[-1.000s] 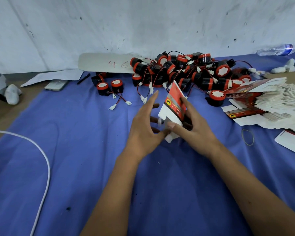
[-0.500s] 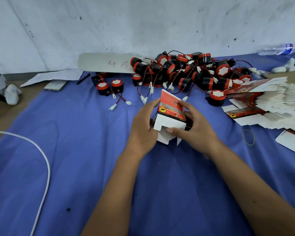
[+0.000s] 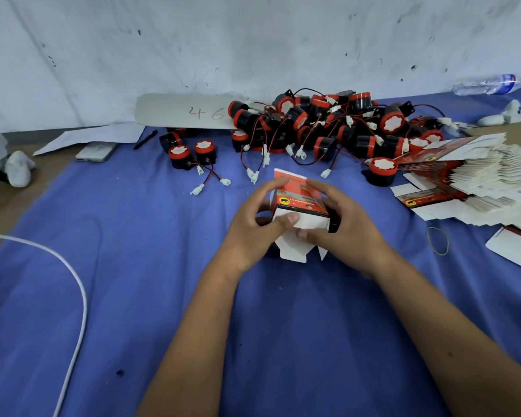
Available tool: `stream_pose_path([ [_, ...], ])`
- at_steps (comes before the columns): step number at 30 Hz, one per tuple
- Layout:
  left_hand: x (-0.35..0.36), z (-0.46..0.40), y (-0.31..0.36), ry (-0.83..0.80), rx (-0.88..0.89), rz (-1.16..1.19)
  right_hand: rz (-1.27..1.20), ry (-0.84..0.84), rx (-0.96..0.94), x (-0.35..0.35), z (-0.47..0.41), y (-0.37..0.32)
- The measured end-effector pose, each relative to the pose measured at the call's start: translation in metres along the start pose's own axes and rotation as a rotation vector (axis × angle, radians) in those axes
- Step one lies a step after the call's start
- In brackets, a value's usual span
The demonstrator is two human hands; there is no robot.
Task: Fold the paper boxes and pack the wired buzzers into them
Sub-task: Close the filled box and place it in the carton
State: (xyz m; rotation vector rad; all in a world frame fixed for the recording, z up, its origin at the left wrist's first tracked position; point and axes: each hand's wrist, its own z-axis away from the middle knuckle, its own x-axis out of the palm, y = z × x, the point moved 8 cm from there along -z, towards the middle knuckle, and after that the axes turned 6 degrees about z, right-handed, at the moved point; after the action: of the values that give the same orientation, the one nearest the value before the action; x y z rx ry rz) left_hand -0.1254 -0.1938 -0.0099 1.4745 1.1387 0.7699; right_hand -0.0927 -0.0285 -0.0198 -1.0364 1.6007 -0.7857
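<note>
Over a table draped in blue cloth, against a scuffed white wall, both hands, left and right, gripped a half-folded box; buzzers lay heaped behind.

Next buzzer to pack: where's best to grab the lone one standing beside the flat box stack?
Take the lone buzzer by its round black body, under the red rim, coming from above. It stands upright, white face up, apart from the tangled pile; the box stack crowds its right.
</note>
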Motion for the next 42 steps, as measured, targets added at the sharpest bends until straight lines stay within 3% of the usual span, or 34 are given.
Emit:
stream_pose_path([
  [5,-0.010,0.002,-0.010,0.037,-0.132,0.222,-0.531,-0.251,0.033,0.008,0.001,-0.008],
  [7,-0.013,0.002,-0.013,0.053,-0.173,0.334,-0.609,-0.311,-0.010,0.007,0.002,-0.012],
  [10,-0.015,0.003,-0.012,0.057,-0.179,0.374,-0.506,-0.315,-0.087,0.007,0.003,-0.015],
  [16,-0.008,0.003,-0.009,0.106,-0.168,0.257,-0.275,-0.027,-0.071,0.001,0.000,-0.008],
  [21,0.007,0.002,0.001,0.112,-0.032,0.027,-0.084,0.126,-0.060,-0.005,0.000,-0.004],
  [24,0.014,0.001,-0.003,-0.011,-0.162,0.284,-0.103,0.144,-0.046,-0.008,0.000,-0.004],
  [27,0.008,0.003,-0.001,-0.109,-0.161,0.477,-0.075,0.107,-0.050,-0.007,-0.001,-0.008],
  [31,0.003,0.005,-0.001,-0.067,-0.104,0.398,-0.030,0.024,-0.058,0.003,-0.001,-0.009],
  [42,0.002,0.001,-0.006,0.054,-0.043,0.229,0.166,0.092,-0.147,-0.001,-0.001,-0.018],
])
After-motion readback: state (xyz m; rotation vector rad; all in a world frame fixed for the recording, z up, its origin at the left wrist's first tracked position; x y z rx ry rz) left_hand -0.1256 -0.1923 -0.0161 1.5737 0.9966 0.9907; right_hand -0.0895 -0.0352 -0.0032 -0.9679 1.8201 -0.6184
